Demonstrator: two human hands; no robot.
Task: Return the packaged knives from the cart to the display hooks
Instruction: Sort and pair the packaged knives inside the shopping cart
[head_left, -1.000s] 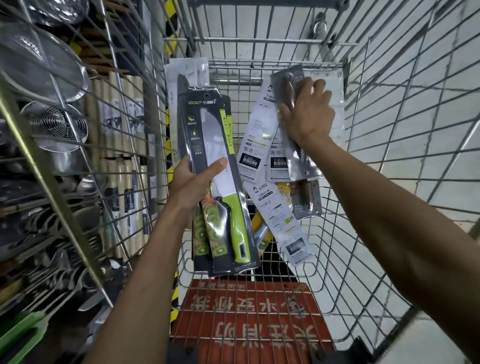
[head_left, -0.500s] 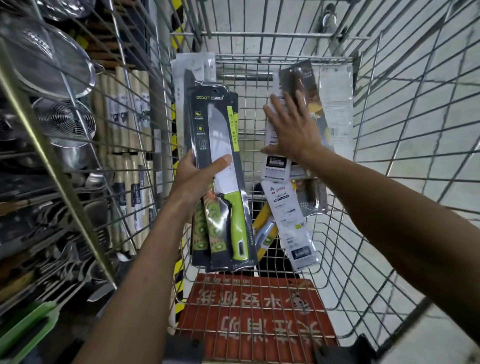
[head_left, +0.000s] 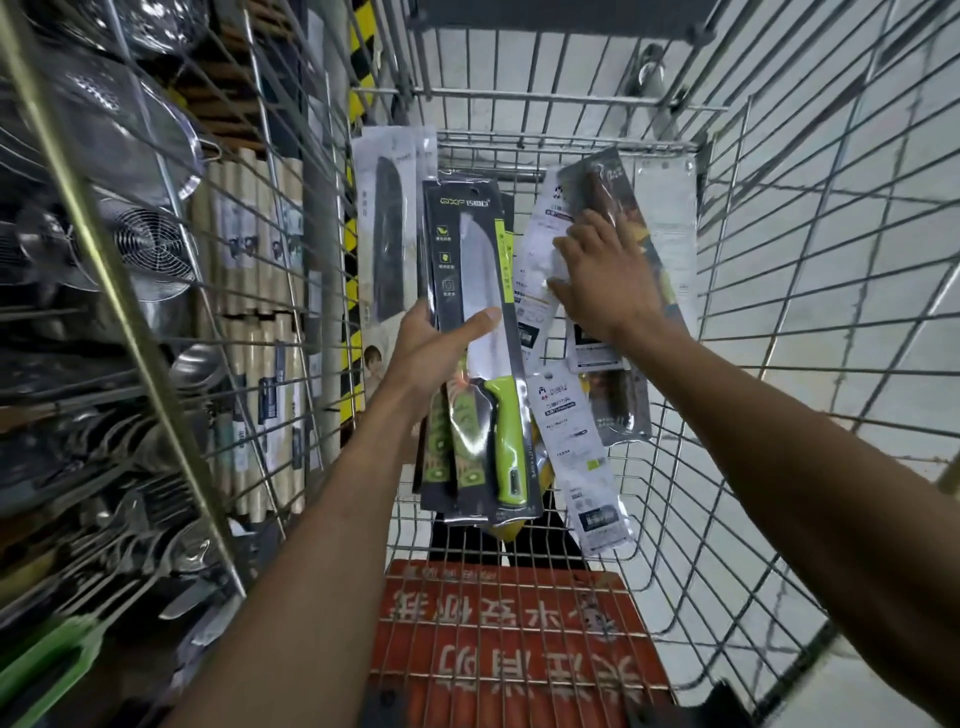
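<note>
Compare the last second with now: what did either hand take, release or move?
The right hand loosened: a second ago its fingers curled over the top of the brown-handled pack in the cart; now they lie spread and nearly straight against it and the white packs beside it. The left hand holds the green-handled packs upright as before, thumb across the front.

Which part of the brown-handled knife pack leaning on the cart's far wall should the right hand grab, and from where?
Probably its top end, from above: the brown-handled knife pack is flat and leans tilted on other packs, so only that end sticks up free. The right hand lies open on its middle.
</note>
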